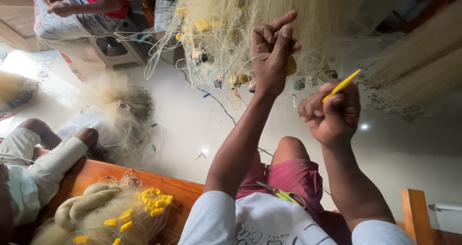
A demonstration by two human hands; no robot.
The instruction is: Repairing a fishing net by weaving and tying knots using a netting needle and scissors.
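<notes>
Left hand (271, 57) was pinching the hanging fishing net (226, 28) up front, right hand (332, 115) gripped a yellow netting needle (341, 86) beside it; I'd say keep that mesh taut

Both arms raised forward from white sleeves, forearms bare. Left hand (272, 57) higher and farther out, fingers bunched in a tight pinch, index finger pointing up and to the right. Right hand (332, 114) lower and nearer, curled into a loose fist, thumb pressed against fingers, knuckles toward camera.
</notes>
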